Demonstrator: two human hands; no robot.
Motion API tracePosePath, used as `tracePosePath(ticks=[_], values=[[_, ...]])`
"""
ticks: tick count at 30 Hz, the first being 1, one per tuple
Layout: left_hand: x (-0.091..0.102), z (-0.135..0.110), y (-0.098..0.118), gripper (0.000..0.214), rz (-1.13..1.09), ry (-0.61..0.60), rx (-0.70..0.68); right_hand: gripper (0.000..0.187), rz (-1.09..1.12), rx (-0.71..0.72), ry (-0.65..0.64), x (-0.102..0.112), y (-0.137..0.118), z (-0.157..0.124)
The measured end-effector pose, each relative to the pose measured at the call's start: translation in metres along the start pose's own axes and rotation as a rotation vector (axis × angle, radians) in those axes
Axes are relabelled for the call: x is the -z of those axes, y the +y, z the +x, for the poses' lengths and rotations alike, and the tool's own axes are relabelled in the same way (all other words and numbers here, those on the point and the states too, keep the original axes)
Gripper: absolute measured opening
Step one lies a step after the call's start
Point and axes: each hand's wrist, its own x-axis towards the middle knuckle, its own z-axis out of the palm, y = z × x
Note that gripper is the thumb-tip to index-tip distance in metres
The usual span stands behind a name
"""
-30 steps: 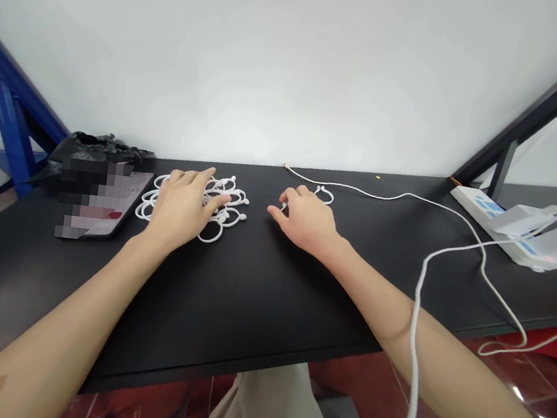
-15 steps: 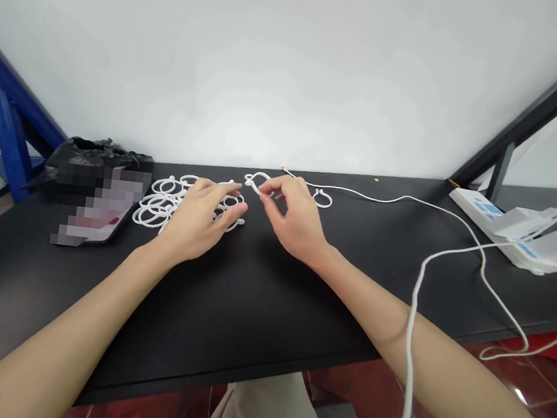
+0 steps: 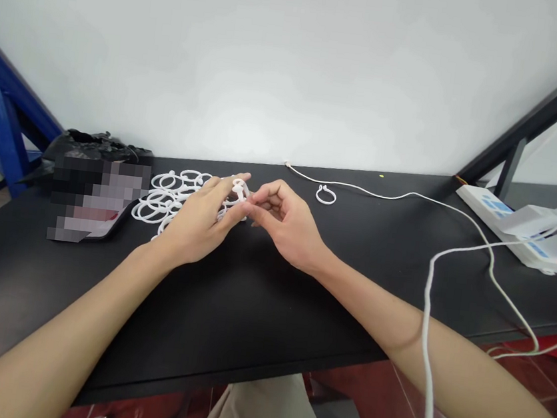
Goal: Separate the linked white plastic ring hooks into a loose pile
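In the head view, a white plastic ring with a small knobbed end is between my two hands. My right hand is closed, thumb and forefinger pinching the ring's near side. The thumb and fingers of my left hand close around its other side; their exact contact is partly hidden. Under and behind the left hand lies a loose pile of similar white rings. One separate ring rests on the black tabletop, right of my hands.
A white cable runs along the back and loops over my right forearm. At right sits a white power strip with plugged-in adapters. A partly blurred phone-like object and a black plastic bag lie at left. A wall stands behind.
My right hand has moved slightly left with the ring, bringing it to my left hand. The left fingers, apart before, now close around it.
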Motion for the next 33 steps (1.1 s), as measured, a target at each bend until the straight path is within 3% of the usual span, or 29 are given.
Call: tracePosePath(ticks=[3,6,10,15,24,33], values=[[-0.001,-0.001,0.001,0.048,-0.005,0.007,0.009,0.022,0.091,-0.07,-0.029,-0.001,0.003,0.001],[-0.003,-0.001,0.001,0.048,0.029,0.02,0.008,0.015,0.035,-0.075,0.02,-0.003,0.005,-0.001],[-0.005,0.001,0.0,0.045,0.076,0.031,0.005,0.022,-0.215,0.061,0.143,-0.003,0.001,-0.005],[-0.006,0.001,-0.001,0.035,0.091,-0.051,-0.012,0.018,-0.434,0.18,0.099,-0.001,-0.003,-0.006],[-0.007,0.0,-0.002,0.048,0.042,-0.071,-0.064,0.017,-0.341,0.085,0.164,0.007,0.002,0.004],[-0.01,-0.001,-0.001,0.041,0.038,-0.041,-0.103,0.015,-0.361,0.108,0.155,0.011,0.004,0.005]])
